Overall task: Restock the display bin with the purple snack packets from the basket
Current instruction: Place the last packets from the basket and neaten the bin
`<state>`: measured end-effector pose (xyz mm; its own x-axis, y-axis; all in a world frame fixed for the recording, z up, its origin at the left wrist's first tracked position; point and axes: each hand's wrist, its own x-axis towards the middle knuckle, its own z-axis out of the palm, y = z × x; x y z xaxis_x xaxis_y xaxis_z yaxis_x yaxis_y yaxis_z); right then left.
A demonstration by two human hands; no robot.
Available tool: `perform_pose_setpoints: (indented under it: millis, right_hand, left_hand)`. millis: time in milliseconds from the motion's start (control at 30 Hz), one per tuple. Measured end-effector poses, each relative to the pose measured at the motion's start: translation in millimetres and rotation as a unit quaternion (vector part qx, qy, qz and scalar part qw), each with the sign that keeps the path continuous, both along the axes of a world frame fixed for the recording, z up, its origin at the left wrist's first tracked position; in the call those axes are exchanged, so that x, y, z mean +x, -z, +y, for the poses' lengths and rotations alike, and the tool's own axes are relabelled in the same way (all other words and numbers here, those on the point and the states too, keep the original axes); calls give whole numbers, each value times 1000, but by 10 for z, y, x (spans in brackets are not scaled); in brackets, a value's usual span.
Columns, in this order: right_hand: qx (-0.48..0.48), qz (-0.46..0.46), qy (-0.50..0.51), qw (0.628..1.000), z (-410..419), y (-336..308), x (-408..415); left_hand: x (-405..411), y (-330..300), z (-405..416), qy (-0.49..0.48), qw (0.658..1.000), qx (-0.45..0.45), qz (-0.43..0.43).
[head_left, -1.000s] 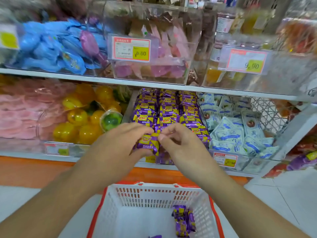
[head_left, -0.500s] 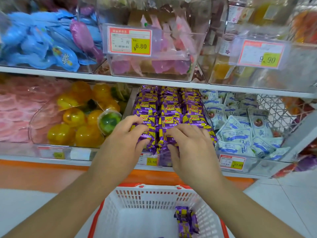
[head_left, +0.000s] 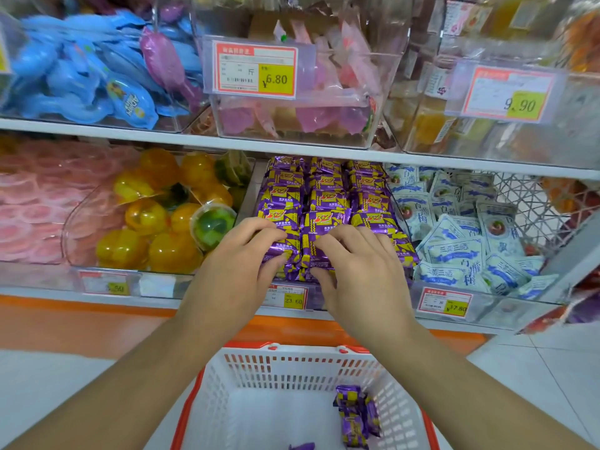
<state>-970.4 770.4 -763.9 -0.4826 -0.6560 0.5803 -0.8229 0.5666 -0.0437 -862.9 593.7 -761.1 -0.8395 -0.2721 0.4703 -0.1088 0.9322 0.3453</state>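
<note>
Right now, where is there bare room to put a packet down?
The basket floor is bare left of its few packets. The purple bin is packed in rows, and both hands cover its front.

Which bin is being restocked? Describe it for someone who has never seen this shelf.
On the lower shelf, take the middle clear bin, where both hands rest. It holds neat rows of purple snack packets with yellow print, unlike the yellow jelly cups beside it or the pale blue packets opposite.
</note>
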Motion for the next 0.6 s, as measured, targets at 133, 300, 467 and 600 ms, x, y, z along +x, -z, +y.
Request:
perform_pose_setpoints:
  millis: [133, 300, 467, 600]
  right_hand:
    - [-11, 3, -2, 1000, -1, 33, -23]
    - [-10, -13, -4, 1000, 4, 27, -24]
    - [-10, -32, -10, 999, 78, 5, -23]
    - [-6, -39, -15, 999, 109, 5, -22]
  left_hand:
    - [-8, 0, 11, 0, 1000, 9, 3]
    - [30, -15, 26, -17, 1000, -3, -13]
    - [82, -65, 15, -19, 999, -20, -23]
    - [103, -85, 23, -15, 999, -22, -30]
